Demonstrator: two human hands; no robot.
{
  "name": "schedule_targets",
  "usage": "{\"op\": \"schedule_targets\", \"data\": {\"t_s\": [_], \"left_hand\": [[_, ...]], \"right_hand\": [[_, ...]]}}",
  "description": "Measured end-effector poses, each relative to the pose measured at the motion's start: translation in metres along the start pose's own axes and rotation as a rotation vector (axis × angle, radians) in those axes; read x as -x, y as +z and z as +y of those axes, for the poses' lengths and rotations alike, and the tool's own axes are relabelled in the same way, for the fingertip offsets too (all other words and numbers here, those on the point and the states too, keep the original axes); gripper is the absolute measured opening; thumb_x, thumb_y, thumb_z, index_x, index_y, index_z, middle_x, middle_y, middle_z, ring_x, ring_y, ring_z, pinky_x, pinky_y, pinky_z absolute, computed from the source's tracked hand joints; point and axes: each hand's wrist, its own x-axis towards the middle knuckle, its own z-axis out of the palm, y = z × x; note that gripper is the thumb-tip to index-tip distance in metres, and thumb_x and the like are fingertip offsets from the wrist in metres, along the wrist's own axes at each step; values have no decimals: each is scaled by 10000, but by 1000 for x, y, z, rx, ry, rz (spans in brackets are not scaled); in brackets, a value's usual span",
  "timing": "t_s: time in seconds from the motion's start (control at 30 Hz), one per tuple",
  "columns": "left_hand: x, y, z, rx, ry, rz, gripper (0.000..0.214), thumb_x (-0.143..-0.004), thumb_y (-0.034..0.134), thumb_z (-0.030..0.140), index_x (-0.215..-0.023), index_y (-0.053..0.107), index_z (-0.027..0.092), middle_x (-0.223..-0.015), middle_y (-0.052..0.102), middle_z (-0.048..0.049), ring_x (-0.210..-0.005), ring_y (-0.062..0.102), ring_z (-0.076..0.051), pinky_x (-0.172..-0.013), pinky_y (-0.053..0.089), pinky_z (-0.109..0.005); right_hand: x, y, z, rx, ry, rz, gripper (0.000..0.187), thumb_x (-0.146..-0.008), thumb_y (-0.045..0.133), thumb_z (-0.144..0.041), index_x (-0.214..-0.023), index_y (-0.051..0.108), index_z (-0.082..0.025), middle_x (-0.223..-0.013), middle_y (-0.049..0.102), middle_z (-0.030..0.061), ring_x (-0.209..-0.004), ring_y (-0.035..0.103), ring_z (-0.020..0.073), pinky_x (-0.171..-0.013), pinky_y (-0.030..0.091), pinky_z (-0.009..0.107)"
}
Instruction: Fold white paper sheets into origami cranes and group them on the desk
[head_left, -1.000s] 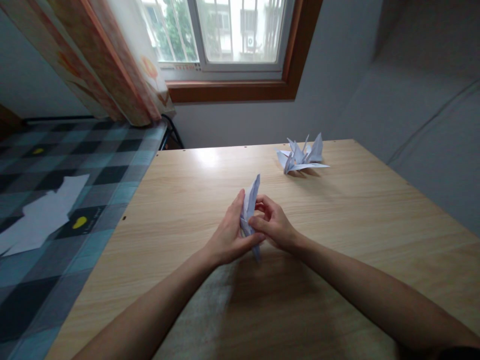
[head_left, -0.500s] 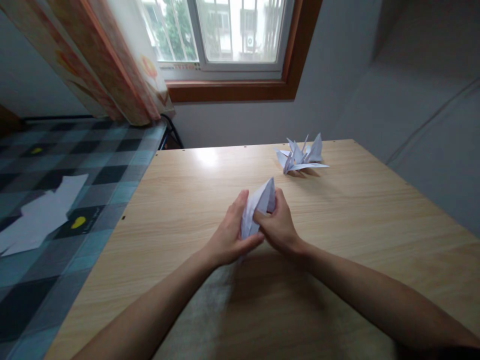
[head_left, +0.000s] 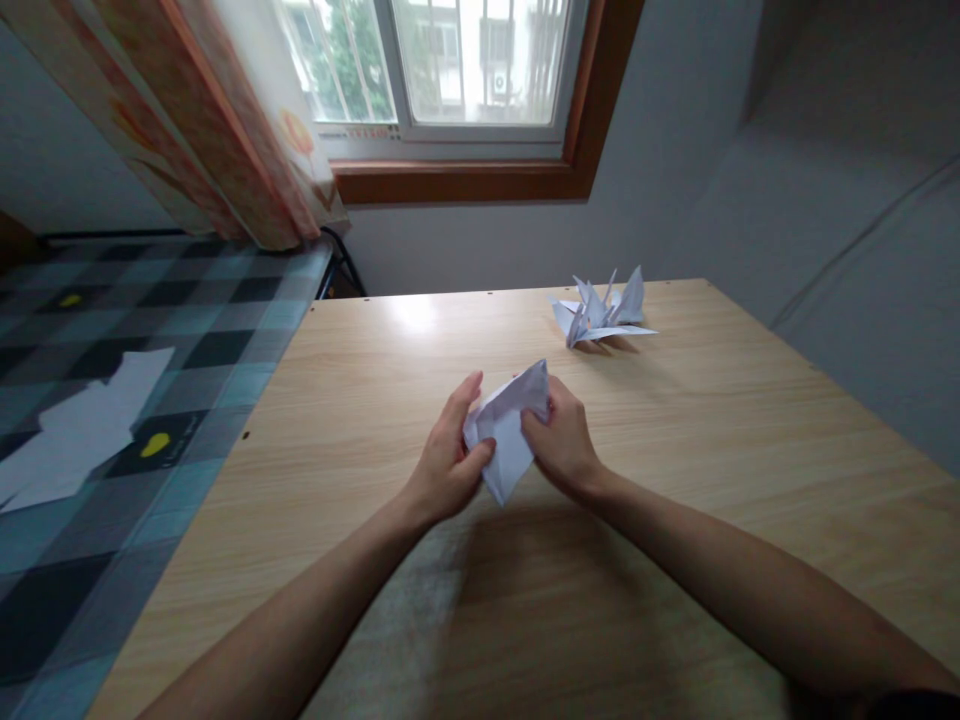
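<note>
A folded piece of white paper (head_left: 508, 440) is held between my two hands above the wooden table, tilted with one corner pointing up and right and another pointing down. My left hand (head_left: 450, 455) grips its left side, the thumb lying on the near face. On the right side, my right hand (head_left: 561, 435) pinches the paper with the thumb in front; its other fingers are mostly hidden behind the sheet. Farther back on the table stand white folded paper cranes (head_left: 600, 312), close together and overlapping, so their number is hard to tell.
The light wooden table (head_left: 360, 400) reaches back toward the wall below a window (head_left: 472, 70). At the left, a checked cloth surface (head_left: 217, 350) carries white paper sheets (head_left: 90, 425). An orange-patterned curtain (head_left: 217, 130) hangs over its far end.
The paper has turned and spread flatter, so its broad face now shows. My left thumb has moved up from beneath onto that face; the cranes have stayed put.
</note>
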Motion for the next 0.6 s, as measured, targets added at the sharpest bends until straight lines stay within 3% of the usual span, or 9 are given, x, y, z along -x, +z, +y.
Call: {"op": "schedule_targets", "data": {"t_s": [0.1, 0.2, 0.3, 0.43, 0.53, 0.6], "left_hand": [[-4, -3, 1, -41, 2, 39, 661, -817, 491, 115, -1460, 419, 252, -1553, 376, -121, -1407, 405, -286, -1042, 494, -465], [-8, -11, -1, -145, 18, 33, 615, -775, 451, 54, -1354, 553, 233, -1519, 435, -105, -1377, 448, -261, -1056, 484, -477], [-12, -22, -5, -255, 88, -77, 598, -708, 425, 8, -1208, 670, 228, -1401, 581, -74, -1305, 527, -238, -1102, 440, -500], [-15, -32, -8, -355, 175, -242, 420, -770, 433, 53, -991, 748, 220, -1111, 749, -34, -1152, 642, -227, -1035, 500, -473], [-14, -32, -7, -465, 221, -247, 260, -845, 512, 172, -960, 744, 205, -1067, 763, -48, -1101, 673, -245, -991, 515, -457], [-13, -29, -5, -540, 284, -262, 220, -877, 544, 233, -990, 730, 200, -1107, 753, -64, -1115, 670, -254, -984, 509, -450]], "right_hand": [[-6, -7, 4, 23, -145, -81, 354, -694, 471, -18, -900, 701, -193, -931, 696, 64, -926, 638, 230, -865, 525, 397], [-12, -17, 15, 56, -266, -278, 407, -735, 493, -8, -992, 744, -202, -1053, 723, 84, -991, 649, 222, -893, 523, 402], [-18, -30, 25, 165, -382, -481, 404, -765, 515, -21, -1021, 758, -218, -1086, 740, 88, -1015, 654, 221, -921, 511, 424], [-26, -47, 21, 296, -468, -712, 441, -681, 617, -93, -1086, 752, -202, -1217, 704, 99, -1128, 627, 267, -1005, 464, 452], [-28, -48, 12, 327, -435, -725, 367, -773, 654, -235, -1125, 732, -167, -1234, 692, 123, -1159, 617, 277, -1034, 456, 448], [-25, -40, 9, 369, -423, -621, 512, -850, 644, -400, -1272, 638, -110, -1346, 612, 182, -1260, 553, 309, -1078, 422, 481]]}}
